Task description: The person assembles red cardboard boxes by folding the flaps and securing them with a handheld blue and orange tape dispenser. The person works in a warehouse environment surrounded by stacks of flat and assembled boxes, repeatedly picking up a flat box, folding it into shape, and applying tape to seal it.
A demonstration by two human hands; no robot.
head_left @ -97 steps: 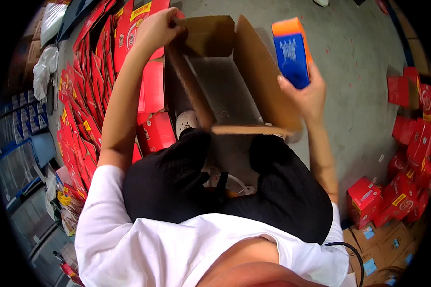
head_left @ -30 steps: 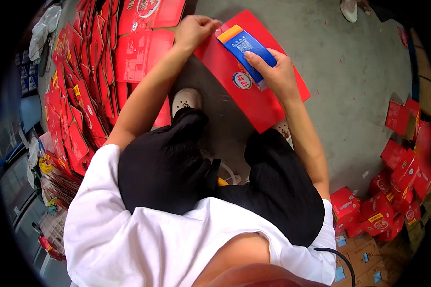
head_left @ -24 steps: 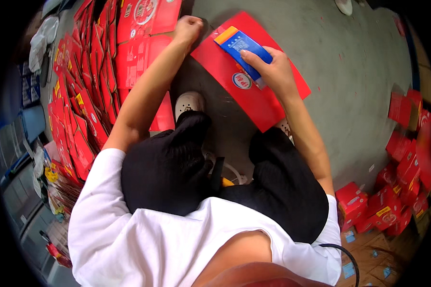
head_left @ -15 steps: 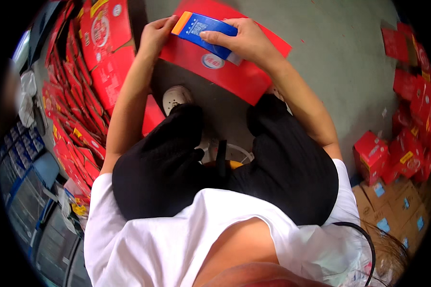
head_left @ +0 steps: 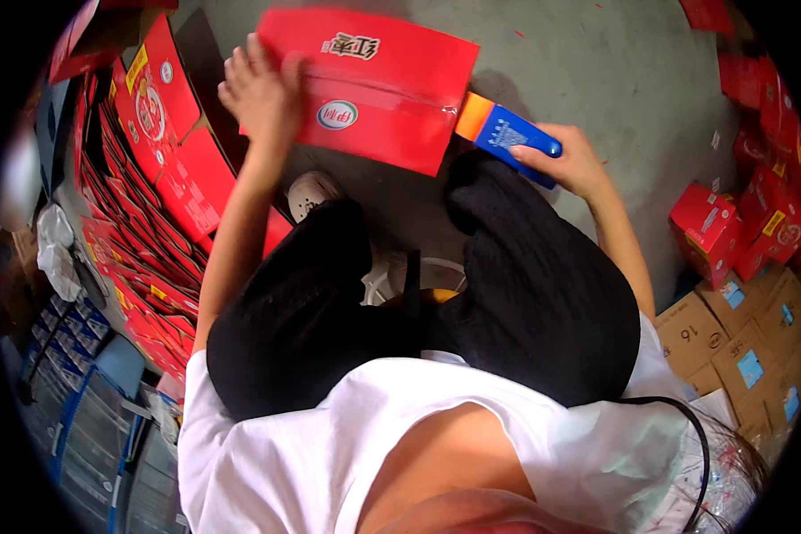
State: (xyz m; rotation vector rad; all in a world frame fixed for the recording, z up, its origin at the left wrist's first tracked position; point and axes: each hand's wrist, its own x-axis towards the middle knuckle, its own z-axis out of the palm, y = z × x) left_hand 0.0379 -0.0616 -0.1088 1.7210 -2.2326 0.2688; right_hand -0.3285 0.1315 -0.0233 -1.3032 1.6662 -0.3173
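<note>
A red carton (head_left: 383, 76) lies before my knees, its two flaps meeting in a seam along the middle. My left hand (head_left: 267, 98) is open at the carton's left end, fingers spread and thumb resting near its edge. Just off the right end, my right hand (head_left: 565, 160) is closed round a blue tape dispenser (head_left: 507, 138) with an orange front, thumb on top. A shiny bit, seemingly clear tape, shows at the seam's right end. Whether tape still joins the dispenser to the carton, I cannot tell.
Flattened red cartons (head_left: 142, 205) stand packed in rows at my left. Made-up red cartons (head_left: 707, 227) are heaped at the right, above brown cardboard boxes (head_left: 748, 347). Lower left are clear bins with blue edges (head_left: 80, 436). A white plastic bag (head_left: 55, 249) hangs near them.
The tape dispenser has moved right, from above the carton to beyond its right end. The carton has turned to lie more level. My left hand has opened out, fingers spread.
</note>
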